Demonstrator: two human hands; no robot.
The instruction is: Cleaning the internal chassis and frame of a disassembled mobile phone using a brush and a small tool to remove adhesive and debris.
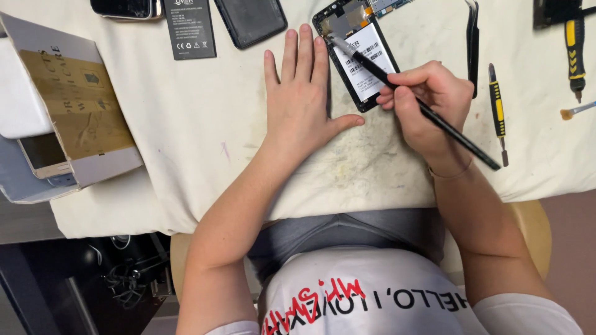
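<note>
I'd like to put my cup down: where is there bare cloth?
Bare cloth lies between the box and the left hand, below the battery. A smaller patch sits right of the screwdriver. It is crowded along the far edge and around the open phone, where the right hand works a brush.

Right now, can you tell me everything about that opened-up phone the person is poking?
The opened phone lies flat on the stained white cloth, back cover off, tilted a bit. It has a black frame, a white-labelled battery in the middle and bare metal and orange parts at the top. The right hand holds a thin black brush whose tip touches its upper part. The left hand lies flat beside it, fingers near its left edge.
</note>
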